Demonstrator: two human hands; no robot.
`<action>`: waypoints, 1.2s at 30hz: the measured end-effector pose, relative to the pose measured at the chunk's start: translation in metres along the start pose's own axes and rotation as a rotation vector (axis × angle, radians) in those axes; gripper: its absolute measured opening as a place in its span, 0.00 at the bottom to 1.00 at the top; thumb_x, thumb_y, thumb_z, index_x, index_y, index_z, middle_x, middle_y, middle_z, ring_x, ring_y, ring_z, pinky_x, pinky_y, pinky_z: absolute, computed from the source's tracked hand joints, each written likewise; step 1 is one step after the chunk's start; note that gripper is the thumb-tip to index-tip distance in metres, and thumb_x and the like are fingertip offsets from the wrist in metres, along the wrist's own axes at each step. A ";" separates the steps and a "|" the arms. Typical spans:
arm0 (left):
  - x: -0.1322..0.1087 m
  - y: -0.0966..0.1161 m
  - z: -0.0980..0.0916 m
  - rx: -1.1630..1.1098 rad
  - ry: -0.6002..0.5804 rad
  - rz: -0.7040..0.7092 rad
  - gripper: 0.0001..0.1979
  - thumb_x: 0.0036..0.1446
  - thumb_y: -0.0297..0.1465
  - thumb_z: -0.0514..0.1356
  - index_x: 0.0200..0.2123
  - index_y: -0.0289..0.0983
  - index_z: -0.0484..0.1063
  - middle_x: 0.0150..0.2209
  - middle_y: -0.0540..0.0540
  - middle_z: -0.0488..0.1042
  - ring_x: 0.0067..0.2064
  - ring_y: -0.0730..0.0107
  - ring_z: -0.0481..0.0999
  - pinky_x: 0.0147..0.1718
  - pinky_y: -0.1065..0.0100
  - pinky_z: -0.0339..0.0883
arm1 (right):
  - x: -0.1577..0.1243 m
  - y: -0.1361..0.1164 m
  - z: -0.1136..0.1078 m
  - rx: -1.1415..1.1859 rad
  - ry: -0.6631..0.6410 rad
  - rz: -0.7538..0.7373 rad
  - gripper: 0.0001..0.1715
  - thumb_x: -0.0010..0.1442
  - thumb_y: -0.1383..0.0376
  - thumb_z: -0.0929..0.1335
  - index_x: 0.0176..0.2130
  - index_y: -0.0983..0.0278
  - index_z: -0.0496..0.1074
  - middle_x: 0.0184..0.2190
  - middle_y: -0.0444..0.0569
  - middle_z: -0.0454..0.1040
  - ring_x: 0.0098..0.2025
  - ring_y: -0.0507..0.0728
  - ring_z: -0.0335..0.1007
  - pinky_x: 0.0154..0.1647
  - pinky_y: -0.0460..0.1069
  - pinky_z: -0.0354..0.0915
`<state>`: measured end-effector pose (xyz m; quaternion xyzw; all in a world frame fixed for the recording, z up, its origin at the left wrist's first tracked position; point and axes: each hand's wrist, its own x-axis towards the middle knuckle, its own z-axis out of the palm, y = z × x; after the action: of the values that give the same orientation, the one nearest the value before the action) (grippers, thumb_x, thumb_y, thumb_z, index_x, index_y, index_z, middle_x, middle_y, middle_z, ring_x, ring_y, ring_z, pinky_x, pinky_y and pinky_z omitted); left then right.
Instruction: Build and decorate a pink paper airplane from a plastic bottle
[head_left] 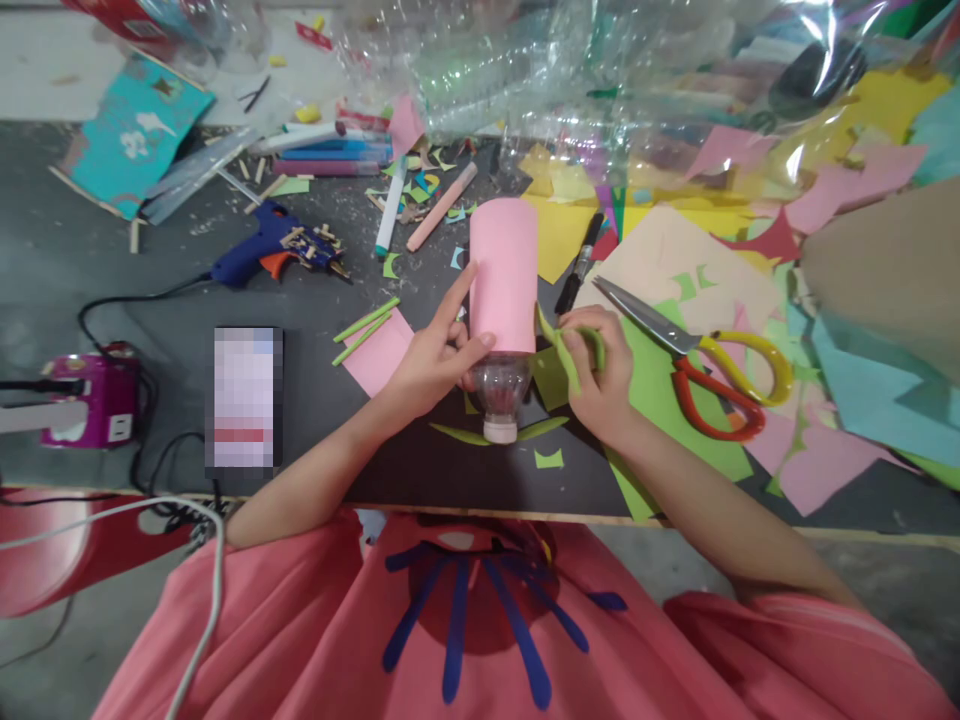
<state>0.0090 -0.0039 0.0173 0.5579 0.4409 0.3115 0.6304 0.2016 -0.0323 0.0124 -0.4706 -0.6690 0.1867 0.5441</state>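
A plastic bottle (501, 388) wrapped in pink paper (504, 270) lies on the dark table, its white cap toward me. My left hand (442, 355) grips the bottle from the left, index finger along the pink paper and thumb near its lower edge. On the other side, my right hand (600, 365) pinches a curled green paper strip (564, 352), whose tip is at the bottle's right side. Whether that tip touches the pink paper I cannot tell. Thin green leaf-shaped pieces (541, 429) lie beside the bottle neck.
Scissors (675, 345) with red and yellow handles lie at right on green paper (660, 450). A blue glue gun (270, 245), a phone (244, 398) and a purple power block (94, 400) are at left. Markers (390, 205), paper scraps and clear bottles (465, 90) crowd the back.
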 end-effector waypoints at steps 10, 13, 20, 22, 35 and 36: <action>-0.001 -0.002 0.000 0.025 0.019 0.007 0.40 0.57 0.42 0.61 0.67 0.50 0.44 0.18 0.59 0.62 0.16 0.78 0.67 0.18 0.76 0.66 | -0.001 0.000 0.001 -0.099 -0.099 -0.124 0.04 0.62 0.68 0.61 0.38 0.58 0.62 0.32 0.45 0.67 0.34 0.55 0.65 0.34 0.52 0.63; -0.001 -0.001 0.000 0.023 0.020 0.007 0.39 0.57 0.42 0.60 0.67 0.48 0.43 0.18 0.60 0.62 0.16 0.78 0.67 0.19 0.77 0.66 | -0.001 -0.003 0.001 -0.100 -0.171 -0.163 0.05 0.60 0.69 0.63 0.37 0.58 0.63 0.31 0.45 0.69 0.33 0.55 0.65 0.33 0.52 0.62; 0.000 -0.003 0.000 0.048 0.028 0.037 0.38 0.58 0.41 0.59 0.67 0.48 0.44 0.18 0.59 0.63 0.16 0.78 0.68 0.18 0.77 0.65 | 0.001 -0.005 0.003 -0.111 -0.161 -0.254 0.07 0.59 0.70 0.66 0.37 0.57 0.66 0.29 0.43 0.72 0.31 0.54 0.68 0.32 0.52 0.62; -0.001 -0.003 0.000 0.040 0.028 0.023 0.39 0.58 0.42 0.59 0.67 0.48 0.43 0.18 0.58 0.64 0.16 0.77 0.68 0.17 0.76 0.65 | 0.000 -0.005 0.003 -0.108 -0.168 -0.269 0.06 0.60 0.69 0.66 0.37 0.57 0.66 0.29 0.43 0.73 0.31 0.54 0.69 0.33 0.52 0.63; 0.001 0.016 -0.020 0.076 -0.033 0.011 0.36 0.55 0.43 0.62 0.64 0.44 0.52 0.28 0.53 0.71 0.21 0.78 0.70 0.21 0.73 0.67 | -0.003 0.001 0.005 -0.048 -0.259 -0.307 0.04 0.64 0.65 0.62 0.40 0.55 0.64 0.39 0.47 0.76 0.47 0.59 0.73 0.45 0.58 0.69; 0.000 0.024 -0.029 0.126 -0.007 0.034 0.31 0.54 0.42 0.63 0.59 0.43 0.60 0.30 0.51 0.72 0.23 0.77 0.72 0.23 0.72 0.68 | -0.003 0.000 0.006 -0.051 -0.264 -0.311 0.04 0.64 0.65 0.62 0.40 0.56 0.64 0.39 0.47 0.76 0.48 0.59 0.73 0.45 0.58 0.70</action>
<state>-0.0150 0.0135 0.0415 0.6049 0.4477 0.2920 0.5902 0.1964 -0.0328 0.0089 -0.3467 -0.8037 0.1434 0.4619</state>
